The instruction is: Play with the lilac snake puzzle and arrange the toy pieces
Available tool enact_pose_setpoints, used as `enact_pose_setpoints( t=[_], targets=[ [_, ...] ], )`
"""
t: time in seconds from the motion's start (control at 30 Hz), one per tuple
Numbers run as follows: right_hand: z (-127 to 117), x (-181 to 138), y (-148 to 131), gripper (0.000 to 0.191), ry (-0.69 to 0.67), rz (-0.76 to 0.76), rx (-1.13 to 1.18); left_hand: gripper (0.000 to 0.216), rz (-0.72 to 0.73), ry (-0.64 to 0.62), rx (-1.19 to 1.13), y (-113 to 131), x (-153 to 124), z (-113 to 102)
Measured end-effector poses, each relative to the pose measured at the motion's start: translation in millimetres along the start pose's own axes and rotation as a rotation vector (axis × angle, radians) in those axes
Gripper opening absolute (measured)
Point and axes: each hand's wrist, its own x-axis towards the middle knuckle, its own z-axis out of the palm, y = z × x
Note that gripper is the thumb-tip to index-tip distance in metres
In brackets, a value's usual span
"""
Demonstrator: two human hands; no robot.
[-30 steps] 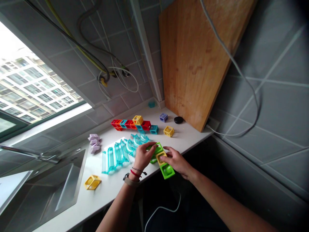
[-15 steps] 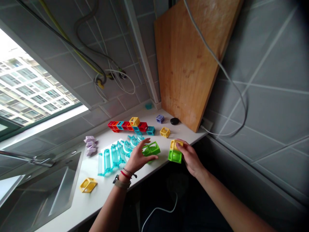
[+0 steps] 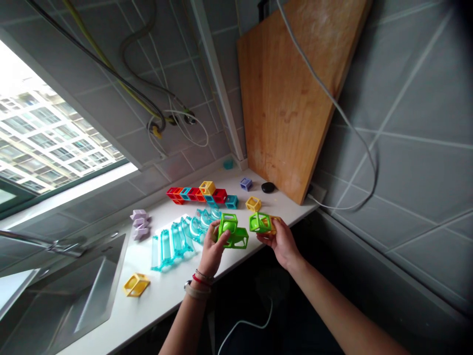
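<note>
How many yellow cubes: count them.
4: one by the sink, another atop the row, a third near the purple cube, a fourth in the right hand, partly hidden; others may be hidden.

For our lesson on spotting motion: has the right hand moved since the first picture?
Yes: against the wooden board, the right hand has moved rightward, nearer the board's lower corner.

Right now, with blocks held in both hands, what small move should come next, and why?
Probably ease the right hand toward the left hand: the right holds a green-and-yellow pair, the left green blocks, and only a small gap shows between them.
</note>
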Motion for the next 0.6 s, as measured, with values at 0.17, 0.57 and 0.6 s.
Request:
enact_pose_setpoints(
  t=[0.17, 0.57, 0.6],
  targets=[
    [10.0, -2.8, 5.6, 0.026, 0.023, 0.06, -0.015, 0.047, -0.066, 0.062, -0.201, -10.6, -15.4, 9.7],
    [15.4, -30.3, -9.1, 0.039, -0.243, 0.02, -0.063, 0.048, -0.032, 0.143, -0.134, 2.9, -22.0, 5.2],
    [16.4, -32.8, -11.2, 0.041, -0.239, 0.02, -0.065, 0.048, 0.008, 0.148, -0.094, 4.0, -23.2, 5.2]
  ],
)
